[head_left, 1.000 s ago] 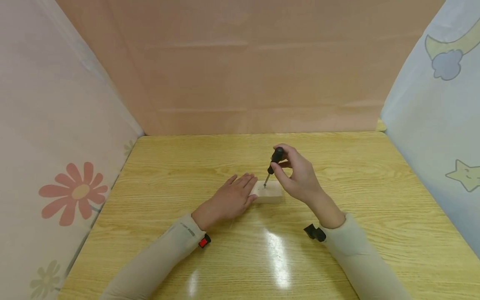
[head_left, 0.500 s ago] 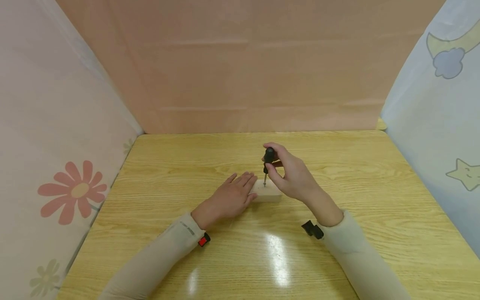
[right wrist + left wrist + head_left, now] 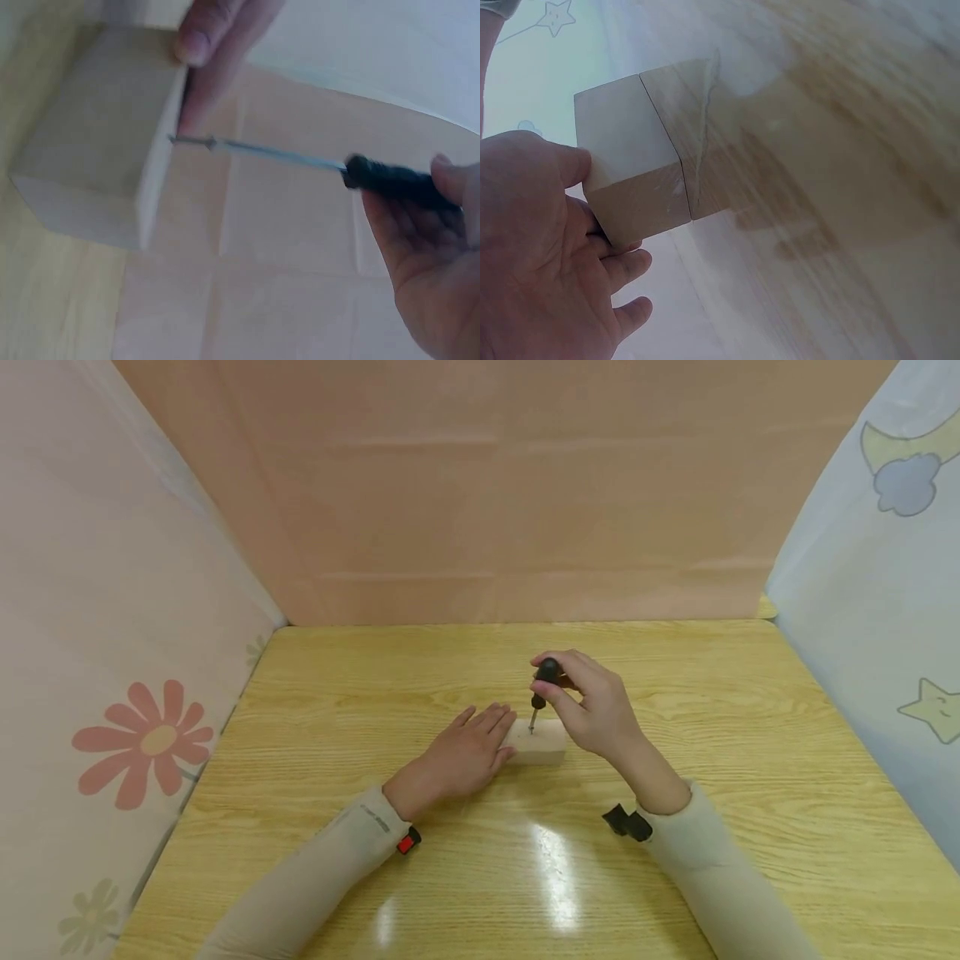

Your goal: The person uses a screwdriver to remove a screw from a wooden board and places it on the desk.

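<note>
Screwdriver (image 3: 538, 701) tips rightward, clamped in fingers of right hand (image 3: 597, 707); axis slants down-left to screw (image 3: 195, 140); left hand (image 3: 467, 755) straight-fingered against block (image 3: 542, 747).

Before me lies a yellow wood-grain table (image 3: 337, 693), glare (image 3: 555, 877) on its near half. Behind hangs a creased peach backdrop (image 3: 450, 510). The left sheet (image 3: 82, 543) beside me bears a pink flower (image 3: 158, 741); the right sheet (image 3: 855, 585), a star (image 3: 935, 710), a blue cloud (image 3: 906, 485) and what seems a crescent moon (image 3: 891, 447), cut off.

Pale block (image 3: 542, 746) on wood-grain table (image 3: 720, 718).
</note>
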`<state>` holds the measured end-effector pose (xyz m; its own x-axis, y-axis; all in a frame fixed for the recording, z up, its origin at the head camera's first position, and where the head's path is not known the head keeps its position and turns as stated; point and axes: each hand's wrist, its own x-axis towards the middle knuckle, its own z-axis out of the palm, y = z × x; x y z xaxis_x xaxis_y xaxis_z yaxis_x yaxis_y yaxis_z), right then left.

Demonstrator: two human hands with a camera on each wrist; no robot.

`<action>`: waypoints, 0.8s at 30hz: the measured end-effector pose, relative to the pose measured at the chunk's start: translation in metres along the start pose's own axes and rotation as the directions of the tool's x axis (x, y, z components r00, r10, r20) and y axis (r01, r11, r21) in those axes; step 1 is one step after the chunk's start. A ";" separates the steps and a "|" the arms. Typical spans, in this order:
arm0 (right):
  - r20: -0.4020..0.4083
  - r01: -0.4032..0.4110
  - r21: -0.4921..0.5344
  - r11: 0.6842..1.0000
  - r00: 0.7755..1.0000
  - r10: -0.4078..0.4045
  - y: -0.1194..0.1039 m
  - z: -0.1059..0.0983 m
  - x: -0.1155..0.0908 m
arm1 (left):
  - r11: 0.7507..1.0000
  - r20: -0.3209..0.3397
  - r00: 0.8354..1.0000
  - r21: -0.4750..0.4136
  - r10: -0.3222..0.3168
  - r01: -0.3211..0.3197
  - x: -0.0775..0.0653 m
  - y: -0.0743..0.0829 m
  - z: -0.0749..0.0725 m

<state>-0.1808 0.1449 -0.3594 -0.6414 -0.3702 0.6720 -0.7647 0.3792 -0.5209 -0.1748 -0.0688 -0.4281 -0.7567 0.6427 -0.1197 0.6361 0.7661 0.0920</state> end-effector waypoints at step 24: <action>-0.004 -0.021 0.051 0.998 1.000 0.021 -0.010 -0.001 0.005 | 1.000 -0.005 1.000 0.009 -0.002 0.002 0.000 0.001 0.001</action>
<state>-0.1764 0.1407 -0.3506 -0.6569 -0.3585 0.6633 -0.7535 0.3430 -0.5609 -0.1746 -0.0680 -0.4291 -0.7589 0.6410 -0.1146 0.6357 0.7675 0.0828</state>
